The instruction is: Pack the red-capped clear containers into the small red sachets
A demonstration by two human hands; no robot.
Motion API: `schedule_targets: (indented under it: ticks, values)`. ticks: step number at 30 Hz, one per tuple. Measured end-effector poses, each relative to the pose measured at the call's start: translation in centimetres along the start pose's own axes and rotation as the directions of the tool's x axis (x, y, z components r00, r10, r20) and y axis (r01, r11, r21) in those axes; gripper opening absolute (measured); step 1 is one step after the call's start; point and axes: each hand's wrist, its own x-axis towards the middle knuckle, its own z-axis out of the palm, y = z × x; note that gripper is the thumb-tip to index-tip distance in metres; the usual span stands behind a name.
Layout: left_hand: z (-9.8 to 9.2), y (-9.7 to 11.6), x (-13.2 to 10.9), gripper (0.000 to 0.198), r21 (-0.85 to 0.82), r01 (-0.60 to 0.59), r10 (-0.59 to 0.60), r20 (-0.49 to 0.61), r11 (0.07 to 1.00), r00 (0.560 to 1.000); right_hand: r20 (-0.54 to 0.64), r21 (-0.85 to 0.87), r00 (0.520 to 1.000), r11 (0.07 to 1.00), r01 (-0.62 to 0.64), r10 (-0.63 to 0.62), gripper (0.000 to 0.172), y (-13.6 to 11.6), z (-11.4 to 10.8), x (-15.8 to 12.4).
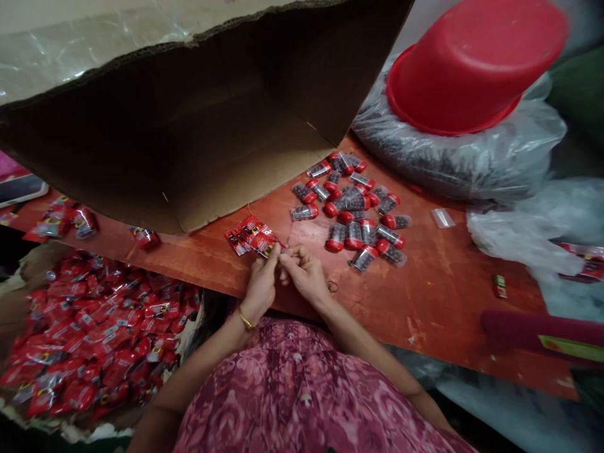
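Note:
My left hand (261,283) and my right hand (302,272) meet above the reddish wooden table top (425,302), their fingertips pinched together. Between them is the near end of a strip of red foil sachets (250,235), which lies partly on the table. The exact grip is too small to make out. Several clear tubes with red caps (353,236), filled with dark beads, lie scattered just beyond my right hand. A small dark ring (333,287) rests beside my right hand. A gold bangle (245,318) circles my left wrist.
A cardboard box flap (189,126) overhangs the far table. An upturned red plastic basin (472,66) sits on a bulging plastic bag of dark contents (453,151). A carton of red packets (94,333) stands low at left. Loose plastic sheeting (523,233) lies at right.

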Motion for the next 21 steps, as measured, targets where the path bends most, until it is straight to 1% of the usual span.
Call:
schedule_targets:
  ticks: [2,3,4,5,6,7,9,10,11,12,13,14,15,16,17,18,19,20,21]
  values:
    - [-0.8,1.1,-0.1,0.037,-0.047,0.068,-0.068,-0.010,0.997,0.998,0.068,-0.079,0.997,0.996,0.028,-0.023,0.042,0.0,0.3,0.7]
    - [-1.5,1.9,-0.1,0.033,-0.068,0.107,-0.109,-0.026,0.992,0.994,0.088,-0.161,0.994,0.984,0.071,-0.058,0.042,-0.2,0.2,1.0]
    - [-2.3,2.9,-0.1,0.029,-0.092,0.134,-0.140,-0.061,0.987,0.988,0.098,-0.271,0.989,0.954,0.130,-0.107,0.041,-0.4,0.0,1.2]
    - [-3.4,4.1,0.1,0.029,-0.123,0.145,-0.159,-0.112,0.982,0.981,0.104,-0.400,0.981,0.896,0.192,-0.163,0.038,-0.7,-0.5,1.5]
    - [-4.6,5.3,0.4,0.031,-0.165,0.135,-0.164,-0.173,0.977,0.971,0.109,-0.531,0.968,0.810,0.247,-0.224,0.034,-1.0,-1.4,1.8]
    - [-5.8,6.5,0.7,0.035,-0.219,0.068,-0.126,-0.260,0.973,0.957,0.112,-0.651,0.951,0.702,0.289,-0.288,0.030,-1.4,-2.5,2.0]
    - [-8.0,8.5,1.3,0.043,-0.316,-0.112,-0.035,-0.426,0.942,0.904,0.117,-0.825,0.906,0.469,0.316,-0.406,0.025,-2.0,-5.5,2.5]
    - [-8.8,9.2,1.5,0.047,-0.348,-0.190,0.007,-0.466,0.918,0.885,0.130,-0.878,0.890,0.366,0.308,-0.437,0.026,-2.1,-7.1,2.8]
    - [-9.4,9.4,1.6,0.052,-0.369,-0.248,0.042,-0.485,0.896,0.874,0.142,-0.920,0.892,0.276,0.279,-0.429,0.028,-2.1,-8.7,3.0]
    - [-9.6,9.3,1.7,0.056,-0.379,-0.271,0.067,-0.473,0.885,0.878,0.141,-0.948,0.903,0.207,0.241,-0.407,0.032,-2.0,-10.0,3.2]
    - [-9.5,8.9,1.6,0.057,-0.370,-0.262,0.081,-0.437,0.891,0.896,0.150,-0.964,0.914,0.150,0.220,-0.377,0.035,-1.7,-11.1,3.2]
    - [-9.0,8.2,1.6,0.055,-0.331,-0.231,0.089,-0.393,0.915,0.915,0.157,-0.973,0.923,0.105,0.206,-0.351,0.038,-1.4,-11.9,3.2]
    - [-8.4,7.3,1.5,0.051,-0.253,-0.192,0.096,-0.348,0.948,0.933,0.159,-0.979,0.929,0.069,0.192,-0.334,0.041,-1.0,-12.3,3.1]
    - [-7.6,6.3,1.5,0.045,-0.124,-0.165,0.120,-0.311,0.978,0.943,0.159,-0.982,0.932,0.042,0.182,-0.327,0.042,-0.7,-12.5,2.9]
    - [-6.8,5.4,1.6,0.040,0.057,-0.195,0.203,-0.286,0.979,0.936,0.153,-0.985,0.932,0.023,0.170,-0.330,0.043,-0.4,-12.4,2.7]
    - [-5.9,4.6,1.8,0.038,0.272,-0.262,0.328,-0.234,0.926,0.915,0.143,-0.988,0.930,0.013,0.156,-0.340,0.043,-0.1,-12.2,2.4]
    - [-5.3,3.9,2.0,0.037,0.495,-0.334,0.452,-0.137,0.802,0.882,0.131,-0.990,0.927,0.010,0.143,-0.351,0.043,0.1,-11.9,2.3]
    - [-4.7,3.4,2.3,0.037,0.684,-0.394,0.543,-0.004,0.614,0.840,0.119,-0.991,0.924,0.014,0.133,-0.364,0.044,0.3,-11.7,2.1]
    - [-4.4,3.1,2.6,0.037,0.815,-0.425,0.576,0.142,0.394,0.805,0.108,-0.992,0.920,0.021,0.125,-0.376,0.044,0.4,-11.4,2.0]
